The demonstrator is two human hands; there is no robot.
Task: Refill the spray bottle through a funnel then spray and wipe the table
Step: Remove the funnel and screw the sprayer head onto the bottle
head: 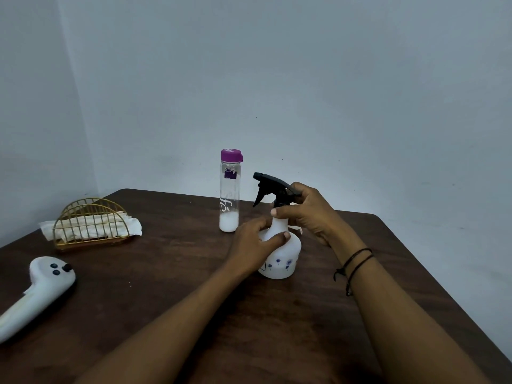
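The left hand [256, 239] is gripping the spray bottle [281, 253] at its shoulder; the right hand [304, 214] is closing around its black trigger head [273, 187].

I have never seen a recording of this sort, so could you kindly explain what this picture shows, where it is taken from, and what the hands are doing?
There is no machine here: a person wears a camera on the head, looking forward and down, so you see their own two bare arms. This is the only view.

The dark wooden table carries a white spray bottle with a black trigger head. The left hand grips the bottle's body, while the right hand holds the trigger head, perhaps to unscrew it for refilling.

Behind stands a clear bottle with a purple cap, holding a little white liquid at the bottom. To the left are a gold wire holder with napkins and a white handheld object I cannot identify. No funnel is visible.
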